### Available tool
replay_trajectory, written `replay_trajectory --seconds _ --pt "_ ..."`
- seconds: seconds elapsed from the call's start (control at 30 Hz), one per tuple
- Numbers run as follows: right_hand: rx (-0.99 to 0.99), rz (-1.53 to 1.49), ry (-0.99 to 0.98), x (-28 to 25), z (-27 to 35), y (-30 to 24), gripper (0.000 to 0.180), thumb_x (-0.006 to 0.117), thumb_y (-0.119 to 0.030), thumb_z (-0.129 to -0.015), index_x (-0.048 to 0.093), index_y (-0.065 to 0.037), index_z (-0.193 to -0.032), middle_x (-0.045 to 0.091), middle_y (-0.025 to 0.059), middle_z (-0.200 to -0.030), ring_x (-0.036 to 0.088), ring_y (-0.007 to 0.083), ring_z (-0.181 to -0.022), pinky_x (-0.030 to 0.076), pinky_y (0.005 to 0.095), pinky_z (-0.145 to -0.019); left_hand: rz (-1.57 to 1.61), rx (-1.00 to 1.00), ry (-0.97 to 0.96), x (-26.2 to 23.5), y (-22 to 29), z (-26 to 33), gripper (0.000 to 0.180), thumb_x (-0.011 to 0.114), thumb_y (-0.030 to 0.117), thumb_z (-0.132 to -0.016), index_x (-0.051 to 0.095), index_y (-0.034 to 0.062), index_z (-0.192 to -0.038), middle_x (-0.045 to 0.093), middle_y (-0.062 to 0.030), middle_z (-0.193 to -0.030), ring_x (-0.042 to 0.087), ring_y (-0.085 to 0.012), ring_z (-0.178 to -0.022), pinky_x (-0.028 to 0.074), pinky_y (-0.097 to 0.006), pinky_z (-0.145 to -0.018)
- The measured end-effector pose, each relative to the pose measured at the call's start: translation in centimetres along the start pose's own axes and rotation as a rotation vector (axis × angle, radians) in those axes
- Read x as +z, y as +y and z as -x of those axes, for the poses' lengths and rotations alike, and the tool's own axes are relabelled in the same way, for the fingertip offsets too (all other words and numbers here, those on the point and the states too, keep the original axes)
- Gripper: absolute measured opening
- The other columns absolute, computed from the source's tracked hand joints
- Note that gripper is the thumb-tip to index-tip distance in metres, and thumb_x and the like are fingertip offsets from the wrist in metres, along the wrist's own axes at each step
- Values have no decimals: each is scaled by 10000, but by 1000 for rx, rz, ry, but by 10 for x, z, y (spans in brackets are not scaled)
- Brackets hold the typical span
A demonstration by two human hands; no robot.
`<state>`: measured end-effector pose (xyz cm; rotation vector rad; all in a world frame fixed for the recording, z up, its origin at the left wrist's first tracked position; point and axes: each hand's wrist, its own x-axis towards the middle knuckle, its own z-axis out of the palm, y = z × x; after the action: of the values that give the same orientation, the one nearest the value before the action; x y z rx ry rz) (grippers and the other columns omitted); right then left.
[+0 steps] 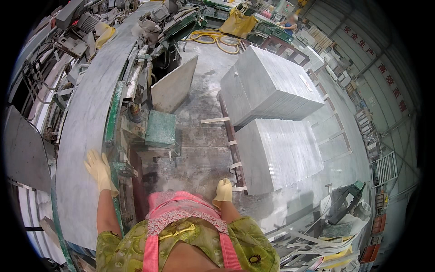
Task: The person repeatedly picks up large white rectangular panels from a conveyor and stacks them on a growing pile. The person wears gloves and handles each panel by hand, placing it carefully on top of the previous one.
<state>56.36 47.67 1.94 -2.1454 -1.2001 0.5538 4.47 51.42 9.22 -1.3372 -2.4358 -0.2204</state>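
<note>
Grey slab [88, 113], long axis fore-and-aft

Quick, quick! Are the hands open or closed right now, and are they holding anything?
Left hand: open, fingers spread on the long grey stone slab, holding nothing.
Right hand: closed, fingers curled in, nothing seen in it.

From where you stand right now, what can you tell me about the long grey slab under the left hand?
The long grey slab looks like stone, pale and faintly streaked. It lies flat, stretching from the lower left toward the top of the view, its edges bowed by the lens. Green metal framing runs beside its right edge. The gloved left hand appears to rest on it, fingers spread.
</note>
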Motion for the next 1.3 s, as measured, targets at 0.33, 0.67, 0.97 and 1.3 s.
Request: replay_trajectory --seconds 0.33,0.67,0.97,1.3 --pt "-16 14 21 2 -1 4 371 501 -224 -910 613 85 -1083 645 309 -1049 608 453 -1026 479 463 -864 -1 0 -19 -5 1 -1 513 406 338 -1024 492 -20 -1381 467 -190 -1459 392 -319 -1378 237 -512 -1151" --pt "22 6 25 3 -2 5 379 470 -229 -907 614 74 -1083 641 305 -1078 595 456 -1054 474 469 -897 6 1 -12 0 1 -1 527 395 348 -1025 487 -28 -1383 462 -194 -1461 381 -323 -1382 227 -508 -1155" --pt "5 31 -30 -1 -5 2 324 463 -223 -903 597 65 -965 632 311 -982 581 491 -968 458 507 -826 6 1 -15 0 0 -1 538 398 356 -1023 476 -25 -1394 452 -196 -1469 380 -322 -1387 222 -517 -1157" --pt "-1 8 19 4 -8 4 312 469 -211 -883 610 57 -957 635 307 -942 597 481 -930 466 496 -809 -8 -8 -56 -3 1 -2 549 392 364 -1028 451 -19 -1417 449 -196 -1472 370 -313 -1398 207 -514 -1164"
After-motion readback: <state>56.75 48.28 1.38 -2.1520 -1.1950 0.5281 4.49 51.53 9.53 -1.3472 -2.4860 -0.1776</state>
